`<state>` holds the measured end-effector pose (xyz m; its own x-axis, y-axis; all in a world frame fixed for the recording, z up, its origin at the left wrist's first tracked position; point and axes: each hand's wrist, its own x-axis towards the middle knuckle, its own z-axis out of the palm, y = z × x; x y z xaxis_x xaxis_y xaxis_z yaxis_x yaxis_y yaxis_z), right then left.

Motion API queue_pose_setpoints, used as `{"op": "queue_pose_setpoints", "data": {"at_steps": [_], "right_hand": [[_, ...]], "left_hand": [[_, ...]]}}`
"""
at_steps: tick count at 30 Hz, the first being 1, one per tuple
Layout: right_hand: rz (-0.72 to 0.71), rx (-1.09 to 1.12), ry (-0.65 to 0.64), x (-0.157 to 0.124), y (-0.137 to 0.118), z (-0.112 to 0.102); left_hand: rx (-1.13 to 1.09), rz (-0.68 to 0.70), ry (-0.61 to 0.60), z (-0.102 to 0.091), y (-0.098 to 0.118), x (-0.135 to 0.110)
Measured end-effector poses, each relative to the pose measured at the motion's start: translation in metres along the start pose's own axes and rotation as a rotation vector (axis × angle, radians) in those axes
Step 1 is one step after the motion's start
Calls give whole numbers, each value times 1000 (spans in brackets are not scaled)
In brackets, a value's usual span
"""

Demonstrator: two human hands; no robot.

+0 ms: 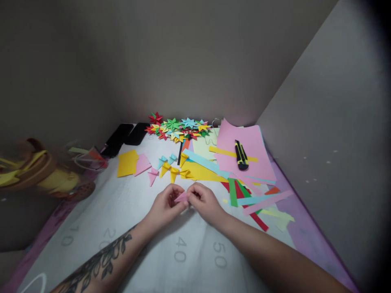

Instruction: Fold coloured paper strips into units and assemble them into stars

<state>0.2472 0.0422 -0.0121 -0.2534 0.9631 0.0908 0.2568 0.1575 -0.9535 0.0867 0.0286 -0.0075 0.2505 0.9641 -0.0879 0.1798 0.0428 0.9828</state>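
My left hand (pixel 165 205) and my right hand (pixel 204 202) meet at the middle of the white mat (pixel 183 252). Both pinch a small folded pink paper piece (pixel 182 197) between their fingertips. Just beyond the hands lie several small folded pieces: yellow ones (pixel 172 171), light blue ones (pixel 166 160) and a pink one (pixel 152 176). A pile of finished paper stars (pixel 177 128) in red, green, blue and yellow sits at the back of the mat.
A black and yellow utility knife (pixel 241 154) rests on pink sheets (pixel 247 150) at the right. Coloured paper strips (pixel 253 199) spread on the right, yellow and pink squares (pixel 132 162) on the left. Dark phones (pixel 125 136) lie back left. Grey walls close in.
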Motion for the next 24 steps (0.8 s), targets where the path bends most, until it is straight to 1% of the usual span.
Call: {"op": "queue_pose_setpoints", "data": {"at_steps": [3,5,9,13,15,17,18,21,24], "right_hand": [[-75,-47,-46,-2,-2,1],[-75,-38,-42,-2,-1,1],[-10,29,13,0,1,-2],[10,93,88,1,3,-6],[7,118,152,0,3,-6],[0,116,178,0,2,-4],[-2,109,162,-1,2,-3],[-2,85,62,-3,1,3],[-11,88,16,-5,2,6]], "left_hand": [[93,-7,-29,-4,8,0],[92,-18,-13,-7,11,1],[57,-41,100,-12,10,4],[56,-37,171,-14,7,8],[65,-31,190,-14,8,8],[82,-31,178,-11,8,7],[96,-31,159,-10,9,7],[120,-33,86,-6,10,4],[65,-51,67,-4,9,3]]}}
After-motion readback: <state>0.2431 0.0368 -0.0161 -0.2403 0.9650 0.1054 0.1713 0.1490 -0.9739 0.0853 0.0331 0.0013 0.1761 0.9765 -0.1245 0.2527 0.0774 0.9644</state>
